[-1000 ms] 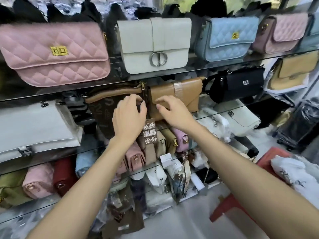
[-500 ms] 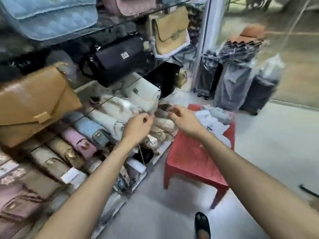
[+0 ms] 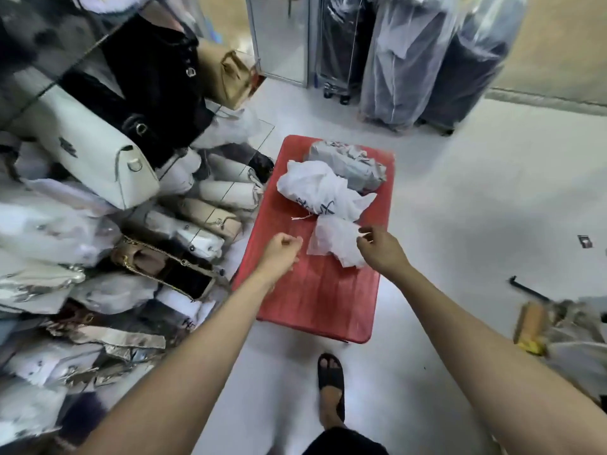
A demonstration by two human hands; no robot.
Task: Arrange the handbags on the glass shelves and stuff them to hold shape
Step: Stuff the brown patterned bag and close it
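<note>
White and black handbags (image 3: 98,152) already sit on the glass shelves (image 3: 49,90) at your left, so part of the job looks done. Lower down, many more bags (image 3: 157,264) lie in a heap, some wrapped in plastic, and they still need a spot and some stuffing. One tan bag with a gold chain lies flat and floppy there.

Your left hand (image 3: 281,251) hangs over the red stool (image 3: 315,300) with its fingers curled in. It seems to hold nothing.

Crumpled white paper (image 3: 335,244) lies on the stool, just by your hands. It looks soft and light, good for filling a bag.

Your right hand (image 3: 381,249) reaches for that paper, finger and thumb close together at its edge. I cannot tell if they pinch it yet.
</note>
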